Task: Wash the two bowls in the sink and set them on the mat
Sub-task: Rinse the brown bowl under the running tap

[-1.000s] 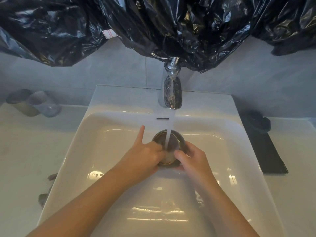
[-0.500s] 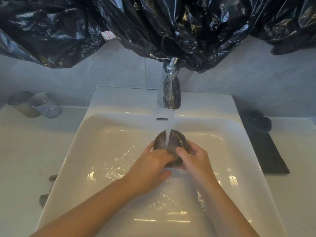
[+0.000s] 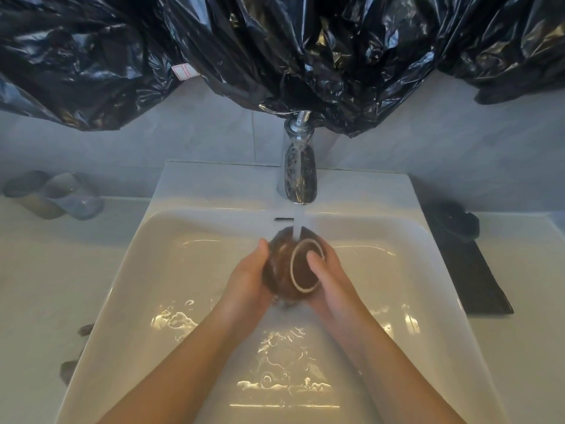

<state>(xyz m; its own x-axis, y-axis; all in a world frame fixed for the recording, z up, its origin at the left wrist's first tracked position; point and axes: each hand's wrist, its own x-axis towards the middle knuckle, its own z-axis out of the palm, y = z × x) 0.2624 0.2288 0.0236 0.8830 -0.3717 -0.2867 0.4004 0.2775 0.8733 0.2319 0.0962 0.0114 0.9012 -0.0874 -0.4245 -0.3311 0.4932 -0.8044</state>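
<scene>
Squarely under the running chrome tap (image 3: 298, 175), the left hand (image 3: 247, 280) and right hand (image 3: 331, 281) hold one small dark brown glazed bowl (image 3: 282, 270) over the white rectangular sink (image 3: 214, 185).
The left hand cups the bowl's side with curled fingers. The right hand grips the opposite side, its thumb across the pale-ringed base, which is tipped toward the camera. The stream (image 3: 298, 221) strikes the bowl's far edge. The flat black mat (image 3: 470, 280) lies on the bench (image 3: 526, 270) right of the sink.

Wet dark-brown bowl (image 3: 282, 270), tipped sideways, its pale foot ring toward the right hand (image 3: 331, 281), gripped between that and the left hand (image 3: 247, 281) above the sink (image 3: 189, 270). Well right of the hands lies a black mat (image 3: 477, 286) carrying a blurred dark shape, perhaps the other bowl (image 3: 455, 223).
</scene>
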